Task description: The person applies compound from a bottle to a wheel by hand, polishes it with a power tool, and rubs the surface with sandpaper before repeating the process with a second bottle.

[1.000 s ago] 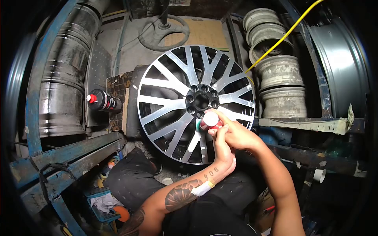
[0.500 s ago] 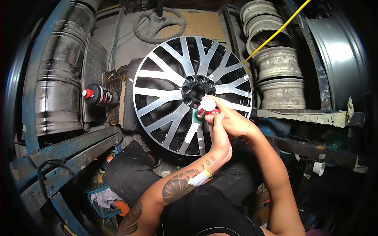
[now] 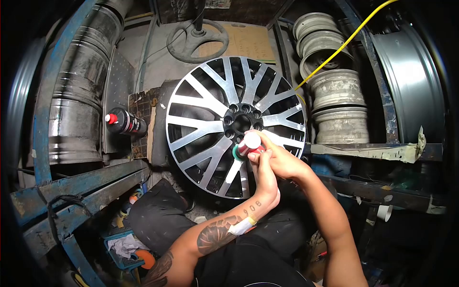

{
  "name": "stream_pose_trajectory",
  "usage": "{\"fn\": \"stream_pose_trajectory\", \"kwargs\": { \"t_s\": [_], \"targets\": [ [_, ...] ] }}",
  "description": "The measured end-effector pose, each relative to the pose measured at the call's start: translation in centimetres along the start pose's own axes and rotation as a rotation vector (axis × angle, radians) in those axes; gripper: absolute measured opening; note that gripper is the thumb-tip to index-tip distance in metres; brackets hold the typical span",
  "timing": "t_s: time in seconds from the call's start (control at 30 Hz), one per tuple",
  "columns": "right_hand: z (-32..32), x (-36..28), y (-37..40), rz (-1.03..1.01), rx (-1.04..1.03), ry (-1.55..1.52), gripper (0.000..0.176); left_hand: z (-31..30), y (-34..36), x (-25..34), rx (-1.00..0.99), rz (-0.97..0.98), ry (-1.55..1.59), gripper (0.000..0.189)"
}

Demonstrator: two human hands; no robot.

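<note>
Two: left hand (image 3: 266, 176) and right hand (image 3: 283, 160) clasp a red bottle (image 3: 249, 144) before the alloy wheel (image 3: 201, 103), stacked rims (image 3: 339, 91) close beside.

Wheel workshop: stacked rims (image 3: 337, 95), alloy wheel (image 3: 236, 125)

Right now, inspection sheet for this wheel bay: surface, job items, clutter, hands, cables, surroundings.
surface: nothing seen clearly; alloy wheel stands on edge, face to the camera.
job's things: red container, white end toward the camera, and green pad at a lower spoke.
clutter: black bottle lying at left; steering wheel behind; rags lower left.
hands: right hand grips the red container; left hand sits beneath it, grip hidden.
cables: yellow cable runs down behind the alloy wheel.
surroundings: stacked rims at right; blue frame at left.
</note>
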State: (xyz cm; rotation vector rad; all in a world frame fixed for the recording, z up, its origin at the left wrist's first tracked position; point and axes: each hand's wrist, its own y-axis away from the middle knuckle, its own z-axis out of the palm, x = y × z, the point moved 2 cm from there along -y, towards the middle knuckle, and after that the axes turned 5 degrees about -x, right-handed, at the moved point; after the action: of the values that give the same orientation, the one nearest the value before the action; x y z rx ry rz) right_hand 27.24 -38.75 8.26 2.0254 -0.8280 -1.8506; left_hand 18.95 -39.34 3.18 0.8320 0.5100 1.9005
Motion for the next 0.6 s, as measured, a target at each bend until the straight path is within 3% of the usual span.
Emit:
{"fn": "stream_pose_trajectory", "kwargs": {
  "t_s": [0.13, 0.37, 0.4, 0.6],
  "targets": [
    [-0.6, 1.1, 0.2, 0.070, -0.075, -0.055, 0.064, -0.3, 0.3, -1.1, 0.000, -0.046, 0.007, 0.055],
    [-0.3, 2.1, -0.9, -0.029, 0.039, 0.048, 0.065, -0.1, -0.9, 0.2, -0.035, -0.018, 0.017, 0.049],
    [-0.2, 0.7, -0.2, 0.072, 0.083, 0.191, 0.068, -0.1, -0.7, 0.3, -0.039, -0.022, 0.009, 0.051],
    [0.2, 1.0, -0.3, -0.095, 0.101, 0.226, 0.072, 1.5, 0.9, 1.9, 0.049, 0.058, -0.044, 0.052]
  ]
}}
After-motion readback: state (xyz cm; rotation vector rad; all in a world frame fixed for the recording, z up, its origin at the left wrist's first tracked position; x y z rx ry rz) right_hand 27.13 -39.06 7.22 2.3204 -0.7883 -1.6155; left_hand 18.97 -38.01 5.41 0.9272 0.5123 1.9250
